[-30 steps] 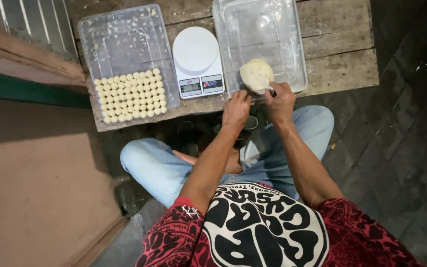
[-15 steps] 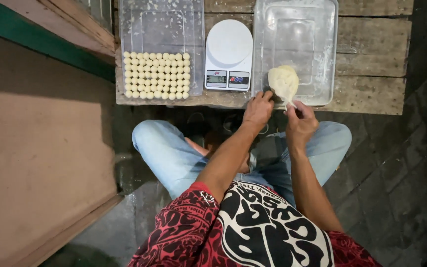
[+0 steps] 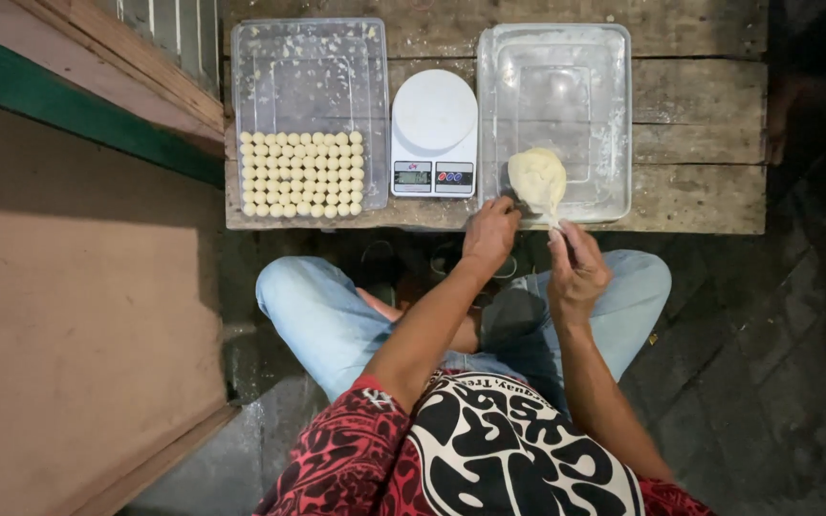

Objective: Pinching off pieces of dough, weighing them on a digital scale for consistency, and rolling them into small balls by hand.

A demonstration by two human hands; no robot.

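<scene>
A pale yellow dough lump (image 3: 537, 179) lies at the near edge of a clear plastic tub (image 3: 612, 124) on a low wooden table (image 3: 700, 115). My left hand (image 3: 489, 237) rests at the tub's near rim, its curled fingers gripping the lump's lower left edge. Just right of it, off the table's front edge, my right hand (image 3: 576, 269) pinches a small pale piece of dough (image 3: 554, 222) between its fingertips. A white digital scale (image 3: 434, 134) stands left of the tub with nothing on its plate.
Another clear tub (image 3: 310, 67) at the table's left holds several rows of small dough balls (image 3: 303, 174). A green-edged wooden ledge (image 3: 88, 124) and a tan wall run along the left. My knees in blue jeans (image 3: 308, 306) are under the table's front edge.
My right hand has drawn back from the dough lump toward me with a small piece pinched in it. The left hand stays at the lump. The view has shifted as my head moved.
</scene>
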